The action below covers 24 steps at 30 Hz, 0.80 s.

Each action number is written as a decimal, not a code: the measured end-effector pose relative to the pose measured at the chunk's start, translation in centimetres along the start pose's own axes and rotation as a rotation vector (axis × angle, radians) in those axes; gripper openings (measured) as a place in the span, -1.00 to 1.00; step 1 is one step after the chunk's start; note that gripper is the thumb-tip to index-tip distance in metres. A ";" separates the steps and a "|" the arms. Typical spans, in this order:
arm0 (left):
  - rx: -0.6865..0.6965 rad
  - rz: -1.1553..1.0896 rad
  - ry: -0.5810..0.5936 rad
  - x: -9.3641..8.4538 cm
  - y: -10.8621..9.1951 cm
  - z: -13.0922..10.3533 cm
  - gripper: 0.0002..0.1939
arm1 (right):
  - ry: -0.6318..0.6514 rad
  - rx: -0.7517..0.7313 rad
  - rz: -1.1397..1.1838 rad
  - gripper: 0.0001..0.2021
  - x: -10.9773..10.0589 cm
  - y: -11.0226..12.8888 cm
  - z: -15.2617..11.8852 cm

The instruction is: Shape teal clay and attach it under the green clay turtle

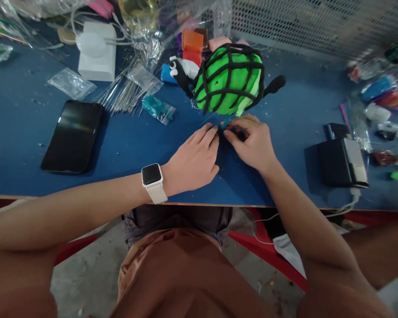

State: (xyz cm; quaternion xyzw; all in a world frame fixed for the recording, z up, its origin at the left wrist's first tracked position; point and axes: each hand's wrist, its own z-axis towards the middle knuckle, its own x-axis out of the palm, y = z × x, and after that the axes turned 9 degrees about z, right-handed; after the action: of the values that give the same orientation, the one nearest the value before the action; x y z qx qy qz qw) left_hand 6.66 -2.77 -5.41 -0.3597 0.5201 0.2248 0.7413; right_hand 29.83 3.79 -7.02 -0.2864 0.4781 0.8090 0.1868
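Just in front of a green clay turtle with a black net pattern (pixel 227 84), my right hand (pixel 252 139) pinches a small piece of teal modelling clay (pixel 225 123) with thumb and fingers. My left hand (pixel 197 159) lies palm down on the blue table, fingers stretched out and their tips beside the clay piece. Nothing shows in it, though its palm is hidden. A bag of teal clay (pixel 157 108) lies to the left of the turtle. The turtle has black limbs and white eyes, and neither hand visibly grips it.
On the left lie a black phone (pixel 73 136), a bundle of thin wires (pixel 124 88) and a white box (pixel 97 53). A black box with a cable (pixel 340 162) stands on the right near clay packets (pixel 380 88). A perforated metal panel (pixel 301 26) runs along the back.
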 end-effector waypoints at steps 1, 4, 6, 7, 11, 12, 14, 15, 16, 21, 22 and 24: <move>-0.004 0.003 -0.002 0.0 0.1 0.0 -0.24 | 0.009 0.000 -0.003 -0.91 0.0 0.0 0.1; -0.014 0.011 -0.005 0.1 0.2 0.2 -0.25 | 0.036 0.009 -0.020 -0.90 0.1 0.2 0.3; -0.012 0.021 -0.002 0.1 0.3 0.4 -0.25 | 0.040 0.014 -0.028 -0.92 0.2 0.2 0.4; -0.008 0.027 0.002 0.0 0.4 0.5 -0.24 | 0.038 0.017 -0.027 -0.93 0.2 0.2 0.4; -0.004 0.024 0.009 0.1 0.5 0.7 -0.23 | 0.027 0.020 0.010 -0.90 0.3 0.1 0.4; -0.010 0.012 0.004 0.1 0.5 0.7 -0.23 | 0.023 0.022 0.019 -0.89 0.3 0.1 0.4; -0.021 -0.015 -0.009 0.2 0.6 0.7 -0.24 | 0.017 0.033 0.031 -0.84 0.3 0.1 0.3; -0.025 -0.026 -0.015 0.2 0.7 0.7 -0.23 | 0.015 0.041 0.035 -0.81 0.3 0.1 0.3; -0.027 -0.032 -0.020 0.2 0.7 0.8 -0.23 | 0.012 0.047 0.041 -0.78 0.3 0.1 0.3; -0.018 0.028 0.006 -0.1 0.7 1.0 -0.30 | 0.018 0.050 0.085 -0.74 0.2 0.0 0.3; -0.010 0.052 0.013 -0.1 0.7 1.0 -0.31 | 0.024 0.042 0.094 -0.73 0.2 -0.1 0.4; 0.007 0.092 0.020 -0.2 0.6 0.9 -0.31 | 0.038 0.026 0.104 -0.71 0.0 -0.2 0.4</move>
State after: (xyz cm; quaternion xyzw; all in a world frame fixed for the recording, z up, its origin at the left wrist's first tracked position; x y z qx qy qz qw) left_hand 6.75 -1.70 -5.19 -0.3350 0.5443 0.2533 0.7262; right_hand 29.77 4.24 -6.99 -0.2740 0.5065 0.8056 0.1392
